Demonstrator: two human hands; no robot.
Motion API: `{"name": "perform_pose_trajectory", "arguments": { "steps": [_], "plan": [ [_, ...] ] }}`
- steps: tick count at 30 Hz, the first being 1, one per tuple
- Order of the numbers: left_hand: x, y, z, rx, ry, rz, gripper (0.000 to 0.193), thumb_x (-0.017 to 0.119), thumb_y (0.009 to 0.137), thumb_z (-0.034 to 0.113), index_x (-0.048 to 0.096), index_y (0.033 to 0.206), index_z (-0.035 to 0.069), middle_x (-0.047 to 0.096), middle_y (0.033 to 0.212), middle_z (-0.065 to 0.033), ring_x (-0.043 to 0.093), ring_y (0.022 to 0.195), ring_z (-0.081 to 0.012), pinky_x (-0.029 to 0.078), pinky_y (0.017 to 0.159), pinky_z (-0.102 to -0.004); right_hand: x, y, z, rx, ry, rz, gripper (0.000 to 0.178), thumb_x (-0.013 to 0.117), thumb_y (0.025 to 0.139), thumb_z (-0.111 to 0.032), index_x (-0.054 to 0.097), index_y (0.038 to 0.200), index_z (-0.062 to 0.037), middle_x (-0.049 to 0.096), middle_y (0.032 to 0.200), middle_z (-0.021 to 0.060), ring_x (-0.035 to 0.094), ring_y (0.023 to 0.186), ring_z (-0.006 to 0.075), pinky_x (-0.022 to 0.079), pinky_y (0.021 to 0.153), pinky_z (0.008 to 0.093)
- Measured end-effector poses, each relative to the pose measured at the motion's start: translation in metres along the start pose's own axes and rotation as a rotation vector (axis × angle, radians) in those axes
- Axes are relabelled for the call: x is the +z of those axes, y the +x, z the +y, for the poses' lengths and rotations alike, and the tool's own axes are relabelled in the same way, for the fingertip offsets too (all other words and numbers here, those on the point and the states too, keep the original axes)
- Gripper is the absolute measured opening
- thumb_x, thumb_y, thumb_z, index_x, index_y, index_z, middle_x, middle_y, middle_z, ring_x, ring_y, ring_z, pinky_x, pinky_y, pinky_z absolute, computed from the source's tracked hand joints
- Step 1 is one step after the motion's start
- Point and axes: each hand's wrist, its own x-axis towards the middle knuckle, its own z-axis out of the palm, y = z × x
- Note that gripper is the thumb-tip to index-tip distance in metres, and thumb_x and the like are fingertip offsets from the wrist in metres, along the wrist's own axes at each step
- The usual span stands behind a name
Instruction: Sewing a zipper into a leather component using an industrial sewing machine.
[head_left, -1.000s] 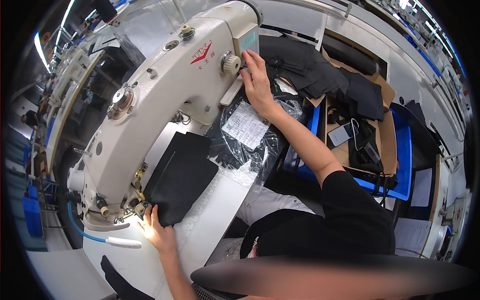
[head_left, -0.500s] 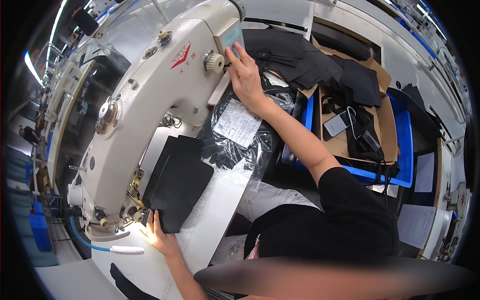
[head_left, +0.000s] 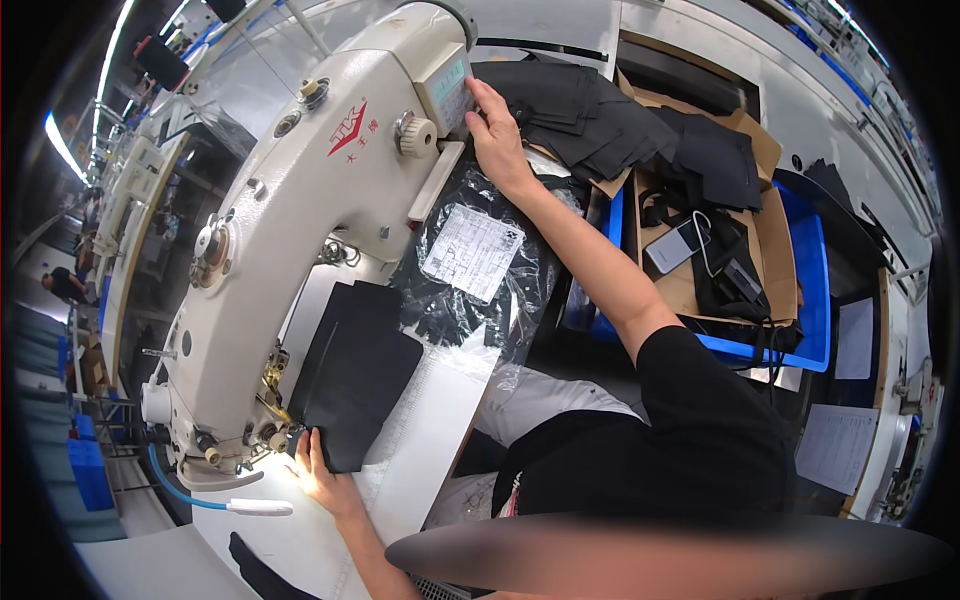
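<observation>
A white sewing machine (head_left: pixel 290 190) stands on a white table (head_left: pixel 410 440). Flat under its arm lies a black fabric piece (head_left: pixel 355 365), with its near corner by the brass-coloured presser foot parts (head_left: pixel 272 395). My left hand (head_left: pixel 325 483) rests at that corner, fingers stretched out and touching the fabric. Up at the machine's control panel (head_left: pixel 446 92), my right hand (head_left: pixel 495 135) has its fingers extended along the panel's right edge, holding nothing. Whether a fingertip presses a button cannot be made out.
Beside the machine lies a clear plastic bag (head_left: pixel 420 290) with a paper sheet (head_left: pixel 472 252) on it. Black fabric pieces (head_left: pixel 590 115) are stacked at the back. A blue crate (head_left: pixel 815 260) holds a cardboard box (head_left: pixel 770 235) with a power bank (head_left: pixel 673 248). A black strip (head_left: pixel 255 570) lies at the lower left.
My right hand has shifted slightly off the panel's face toward its right edge. My left hand stays at the fabric corner. The whole view has shifted a little.
</observation>
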Motion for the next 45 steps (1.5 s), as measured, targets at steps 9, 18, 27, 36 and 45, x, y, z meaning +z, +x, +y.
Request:
{"name": "perform_pose_trajectory", "arguments": {
  "steps": [9, 18, 27, 36, 45],
  "plan": [
    [0.002, 0.000, -0.003, 0.013, 0.030, 0.015, 0.039, 0.064, 0.083, 0.018, 0.063, 0.121, 0.012, 0.060, 0.123, -0.0104, 0.058, 0.112, -0.0303, 0.020, 0.109, -0.0590, -0.004, 0.004, -0.008, -0.071, -0.144, 0.013, 0.046, 0.052, 0.089, -0.003, 0.050, 0.135, -0.0034, 0.050, 0.134, 0.0162, 0.052, 0.119, 0.0318, 0.040, 0.101, 0.0361],
    [0.004, -0.002, -0.005, 0.022, 0.042, 0.021, 0.042, 0.066, 0.081, 0.021, 0.062, 0.123, 0.015, 0.060, 0.124, -0.0082, 0.058, 0.112, -0.0285, 0.019, 0.109, -0.0592, 0.001, -0.001, -0.008, -0.130, -0.464, 0.006, 0.049, 0.054, 0.088, -0.004, 0.049, 0.136, -0.0031, 0.049, 0.135, 0.0187, 0.052, 0.118, 0.0365, 0.040, 0.101, 0.0396],
    [-0.001, 0.003, 0.001, 0.005, 0.023, 0.011, 0.040, 0.066, 0.082, 0.023, 0.063, 0.122, 0.013, 0.061, 0.122, -0.0084, 0.058, 0.112, -0.0291, 0.019, 0.110, -0.0583, 0.002, -0.002, -0.006, -0.102, -0.232, 0.054, 0.050, 0.056, 0.087, -0.005, 0.049, 0.136, -0.0029, 0.047, 0.139, 0.0194, 0.047, 0.126, 0.0356, 0.038, 0.104, 0.0387],
    [-0.002, 0.000, 0.010, 0.011, 0.040, 0.082, 0.053, 0.067, 0.069, 0.003, 0.063, 0.122, 0.011, 0.060, 0.122, -0.0123, 0.058, 0.109, -0.0292, 0.040, 0.098, -0.0452, -0.012, 0.004, -0.025, -0.096, 0.053, 0.107, 0.043, 0.062, 0.088, -0.007, 0.053, 0.129, 0.0029, 0.056, 0.126, 0.0154, 0.054, 0.115, 0.0242, 0.042, 0.098, 0.0341],
    [0.004, 0.001, 0.013, -0.026, 0.153, 0.062, 0.058, 0.067, 0.068, 0.003, 0.061, 0.125, 0.014, 0.059, 0.130, -0.0108, 0.058, 0.112, -0.0268, 0.028, 0.104, -0.0654, -0.002, 0.117, -0.093, -0.389, -0.037, -0.046, 0.049, 0.064, 0.092, -0.022, 0.051, 0.131, 0.0044, 0.053, 0.131, 0.0176, 0.052, 0.119, 0.0217, 0.040, 0.100, 0.0304]
  ]
}}
